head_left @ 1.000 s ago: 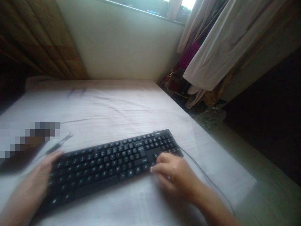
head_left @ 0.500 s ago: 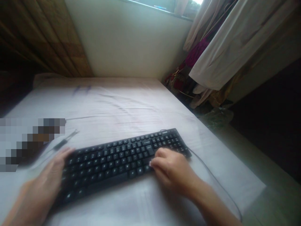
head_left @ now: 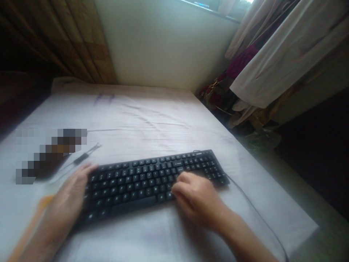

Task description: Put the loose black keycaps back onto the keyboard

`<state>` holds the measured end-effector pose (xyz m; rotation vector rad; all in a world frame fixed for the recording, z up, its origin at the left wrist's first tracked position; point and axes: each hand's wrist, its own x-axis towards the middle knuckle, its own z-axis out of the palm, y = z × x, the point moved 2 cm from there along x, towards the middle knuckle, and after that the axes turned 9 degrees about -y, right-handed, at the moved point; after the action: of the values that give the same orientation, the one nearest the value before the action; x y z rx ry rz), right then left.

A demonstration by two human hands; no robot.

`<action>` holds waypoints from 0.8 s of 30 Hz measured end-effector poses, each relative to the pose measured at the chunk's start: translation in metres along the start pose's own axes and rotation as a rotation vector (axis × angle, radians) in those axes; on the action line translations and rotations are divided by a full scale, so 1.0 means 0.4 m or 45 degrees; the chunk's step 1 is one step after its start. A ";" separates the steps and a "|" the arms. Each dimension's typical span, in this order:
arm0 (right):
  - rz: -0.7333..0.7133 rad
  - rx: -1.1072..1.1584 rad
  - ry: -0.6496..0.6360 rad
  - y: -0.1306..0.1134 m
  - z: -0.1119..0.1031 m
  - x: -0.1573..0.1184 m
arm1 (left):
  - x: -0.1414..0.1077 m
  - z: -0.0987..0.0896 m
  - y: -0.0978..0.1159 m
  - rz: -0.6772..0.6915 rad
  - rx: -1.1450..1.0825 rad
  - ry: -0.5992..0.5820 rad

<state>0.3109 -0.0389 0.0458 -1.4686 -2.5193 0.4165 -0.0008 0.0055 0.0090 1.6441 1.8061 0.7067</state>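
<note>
A black keyboard (head_left: 131, 185) lies slightly slanted on a white-covered surface. At its left end, my left hand (head_left: 71, 193) grips the edge, fingers reaching the far left corner; the side under the palm is hidden. Over the right part of the keys sits my right hand (head_left: 197, 198), its thumb and fingers pinched together low against the keys near the arrow and enter area. Whatever is between those fingertips, if anything, is too small to make out.
The white sheet (head_left: 152, 112) covers the surface, whose right edge drops to the floor. A small dark connector with a thin cable (head_left: 81, 158) and a pixelated object (head_left: 54, 153) lie left. The keyboard cord (head_left: 253, 205) runs right. Curtains (head_left: 89, 47) and hanging cloths (head_left: 261, 72) stand behind.
The view has shifted, so the keyboard and surface appear farther right. My right hand has moved a little leftward along the keys; my left hand stays at the keyboard's left end.
</note>
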 end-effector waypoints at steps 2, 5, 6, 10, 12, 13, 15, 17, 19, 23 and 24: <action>-0.007 0.023 0.010 -0.001 0.003 0.000 | -0.003 -0.001 0.006 0.011 0.013 0.006; -0.024 0.045 0.002 -0.009 0.012 0.004 | -0.004 -0.002 0.011 0.001 0.018 0.022; -0.032 0.047 -0.004 -0.013 0.015 0.008 | -0.003 -0.002 0.011 -0.001 0.019 0.024; -0.057 0.027 -0.006 -0.035 0.023 0.027 | -0.003 -0.003 0.006 0.040 0.029 0.016; -0.070 0.016 -0.012 -0.046 0.025 0.038 | -0.002 -0.003 -0.002 0.049 0.015 0.020; -0.076 0.010 -0.018 -0.051 0.026 0.042 | -0.001 -0.002 -0.007 0.046 0.003 0.018; -0.078 -0.008 -0.030 -0.061 0.029 0.051 | 0.002 0.002 -0.018 0.046 -0.024 0.002; -0.078 -0.023 -0.041 -0.070 0.034 0.059 | 0.005 0.007 -0.027 0.061 -0.041 -0.011; -0.089 -0.029 -0.047 -0.080 0.040 0.067 | 0.007 0.011 -0.032 0.072 -0.051 -0.005; -0.106 -0.031 -0.058 -0.095 0.054 0.080 | 0.007 0.012 -0.033 0.059 -0.068 0.029; -0.106 -0.023 -0.056 -0.097 0.057 0.082 | 0.007 0.012 -0.033 0.062 -0.067 0.025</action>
<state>0.2562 -0.0319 0.0384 -1.3693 -2.6143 0.4177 -0.0064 0.0070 -0.0039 1.6564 1.7515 0.7881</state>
